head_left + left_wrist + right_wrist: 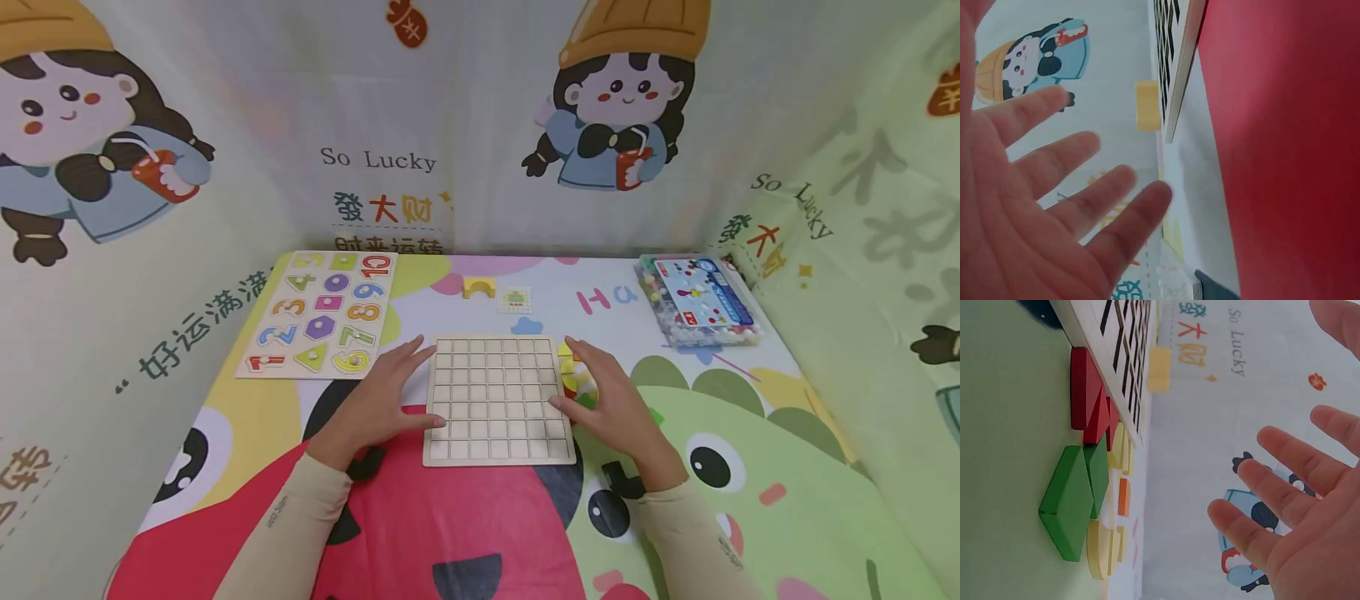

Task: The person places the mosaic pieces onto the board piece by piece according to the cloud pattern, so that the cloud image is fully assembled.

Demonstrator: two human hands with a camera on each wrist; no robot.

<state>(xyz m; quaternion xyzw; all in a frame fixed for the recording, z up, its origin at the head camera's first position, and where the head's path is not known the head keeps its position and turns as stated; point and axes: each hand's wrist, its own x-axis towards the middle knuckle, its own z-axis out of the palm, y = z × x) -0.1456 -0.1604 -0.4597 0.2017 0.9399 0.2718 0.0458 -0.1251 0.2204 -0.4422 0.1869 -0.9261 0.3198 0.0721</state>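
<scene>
A square wooden board [495, 402] with a grid of square cells lies flat at the middle of the table. My left hand [369, 408] is by its left edge, fingers spread; in the left wrist view the palm [1016, 219] holds nothing. On the other side, my right hand [618, 404] is spread too, thumb over the board's right edge in the head view. Whether either hand touches the board I cannot tell. Beside the board's right edge lie several coloured blocks, partly hidden by the right hand: green ones [1067, 503], red ones [1085, 387] and yellow ones [1097, 550].
A number-and-shape puzzle board [318, 317] lies at the back left. Behind the grid board are a yellow arch block [478, 287] and a small gridded card [514, 300]. A clear plastic box [697, 300] of small coloured pieces stands at the back right, near the curtain.
</scene>
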